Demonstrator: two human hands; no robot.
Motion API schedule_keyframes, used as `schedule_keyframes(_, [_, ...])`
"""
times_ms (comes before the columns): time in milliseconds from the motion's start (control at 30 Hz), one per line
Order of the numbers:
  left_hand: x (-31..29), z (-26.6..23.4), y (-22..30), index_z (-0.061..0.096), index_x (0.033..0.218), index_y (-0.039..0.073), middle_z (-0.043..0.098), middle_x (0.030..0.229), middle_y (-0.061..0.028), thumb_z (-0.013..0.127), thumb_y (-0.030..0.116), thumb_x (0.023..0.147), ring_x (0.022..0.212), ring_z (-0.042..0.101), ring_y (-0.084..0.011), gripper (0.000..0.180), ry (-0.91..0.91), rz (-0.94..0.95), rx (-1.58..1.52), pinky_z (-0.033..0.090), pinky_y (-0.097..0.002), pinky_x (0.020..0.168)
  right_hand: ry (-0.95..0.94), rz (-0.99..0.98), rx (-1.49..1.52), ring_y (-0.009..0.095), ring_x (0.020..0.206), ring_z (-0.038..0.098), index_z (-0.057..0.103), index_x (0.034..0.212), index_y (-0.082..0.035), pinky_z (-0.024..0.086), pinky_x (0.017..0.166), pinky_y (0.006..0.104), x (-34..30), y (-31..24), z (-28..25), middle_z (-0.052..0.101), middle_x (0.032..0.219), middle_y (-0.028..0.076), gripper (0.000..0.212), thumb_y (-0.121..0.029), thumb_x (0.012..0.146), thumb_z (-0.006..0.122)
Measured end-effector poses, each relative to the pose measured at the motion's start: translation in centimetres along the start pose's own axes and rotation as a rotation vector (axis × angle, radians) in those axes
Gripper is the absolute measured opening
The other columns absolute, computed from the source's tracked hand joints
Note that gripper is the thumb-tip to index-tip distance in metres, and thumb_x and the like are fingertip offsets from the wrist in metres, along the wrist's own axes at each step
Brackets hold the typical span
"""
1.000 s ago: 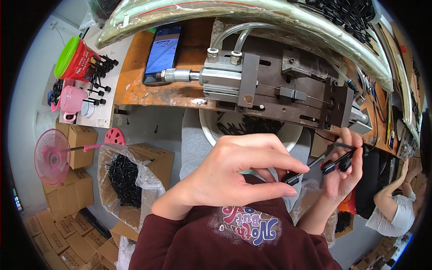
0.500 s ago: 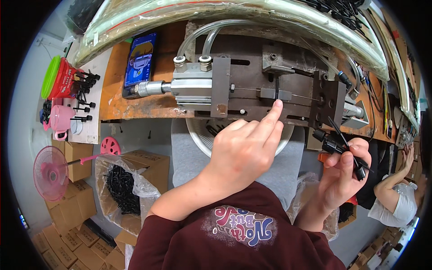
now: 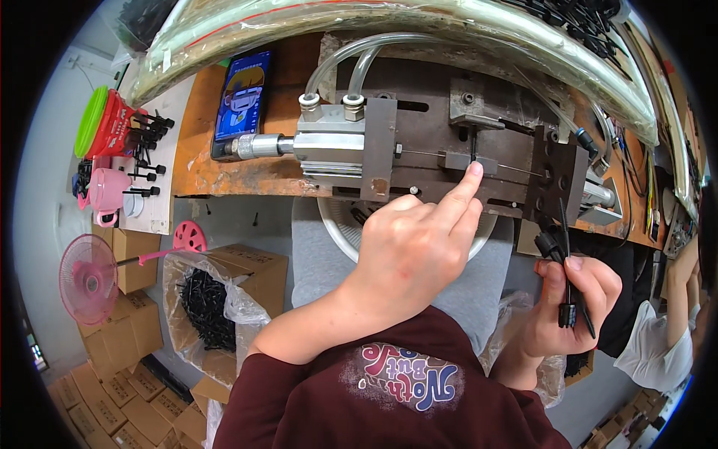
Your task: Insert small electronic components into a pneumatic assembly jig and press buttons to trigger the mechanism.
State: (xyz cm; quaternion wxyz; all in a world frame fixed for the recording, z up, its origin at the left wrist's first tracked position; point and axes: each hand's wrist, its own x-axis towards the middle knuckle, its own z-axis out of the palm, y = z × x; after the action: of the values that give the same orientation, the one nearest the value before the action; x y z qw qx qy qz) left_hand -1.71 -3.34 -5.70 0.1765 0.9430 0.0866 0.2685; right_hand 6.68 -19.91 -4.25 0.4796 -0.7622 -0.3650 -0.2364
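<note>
My left hand reaches over the metal jig, index finger stretched out. Its tip touches the near end of a slim black plastic rod, which lies across a small grey block in the jig. The other fingers are bent, and I see nothing held in them. My right hand, off the jig's near right corner, is closed on several black plastic stem-like parts with thick ends. A thin needle-like wire runs sideways from the left cylinder toward the block.
A lit phone lies left of the jig, below clear air hoses. Underneath, a white basket rests on my lap. A bag of black parts and a pink fan are at left. Another person's arm shows at right.
My right hand has turned its black parts more upright. My left fingertip stays on the rod. The view has shifted slightly, moving the bench a little rightward in the picture.
</note>
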Motion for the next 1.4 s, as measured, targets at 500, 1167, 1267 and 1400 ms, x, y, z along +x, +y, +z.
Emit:
schedule_keyframes(500, [-1.4,-1.8,1.9,0.069,0.098,0.002,0.071,0.087,-0.0102,0.085,0.009,0.067,0.073,0.069,-0.021,0.035,0.169,0.08,-0.719,0.056,-0.0296,0.063,-0.191,-0.369,-0.107,0.023,0.073,0.065,0.071,0.101,0.004,0.056,0.061,0.0315,-0.7,-0.2,1.7,0.057,0.1,0.012,0.031,0.002,0.07,0.07])
schedule_keyframes(1167, [-0.4,0.2,0.6,0.069,0.095,-0.001,0.064,0.122,-0.0132,0.073,0.012,0.075,0.069,0.065,-0.0173,0.024,0.03,0.108,0.112,0.052,-0.028,0.065,-0.051,-0.015,0.019,0.018,0.083,0.06,0.07,0.096,-0.009,0.049,0.069,0.0271,-1.0,0.0,0.9,0.062,0.095,0.006,0.029,0.0,0.071,0.081])
schedule_keyframes(1267, [0.1,0.1,0.6,0.069,0.094,-0.001,0.064,0.122,-0.0138,0.073,0.012,0.075,0.069,0.065,-0.0179,0.023,0.028,0.13,0.119,0.053,-0.0284,0.066,-0.079,-0.023,0.021,0.018,0.083,0.059,0.069,0.097,-0.01,0.049,0.069,0.0275,-1.0,-0.1,0.8,0.062,0.095,0.006,0.029,-0.001,0.072,0.082])
schedule_keyframes(1400, [0.4,-0.1,0.5,0.068,0.093,-0.001,0.064,0.122,-0.0149,0.073,0.011,0.075,0.073,0.067,-0.0201,0.023,0.003,0.108,0.079,0.054,-0.0293,0.069,-0.082,0.011,0.04,0.019,0.084,0.059,0.068,0.096,-0.01,0.049,0.07,0.0284,-1.2,-0.2,0.8,0.062,0.094,0.006,0.028,-0.002,0.072,0.081])
